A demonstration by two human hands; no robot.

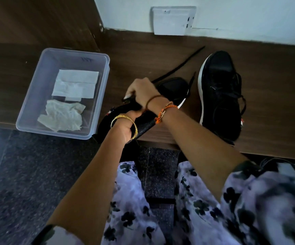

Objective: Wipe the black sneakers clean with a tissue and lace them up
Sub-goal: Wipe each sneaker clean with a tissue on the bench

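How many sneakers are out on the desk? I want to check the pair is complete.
2. One black sneaker lies on the desk at right, already laced. The other sneaker is nearer the clear plastic bin, held by the left hand and right hand.

Left hand (128, 123) grips heel of near sneaker (171, 89) at counter (143, 55) edge. Right hand (143, 91) curled over its tongue area. Second sneaker (221, 96) lies right. Plastic tub (97, 96) left holds tissues (76, 85).
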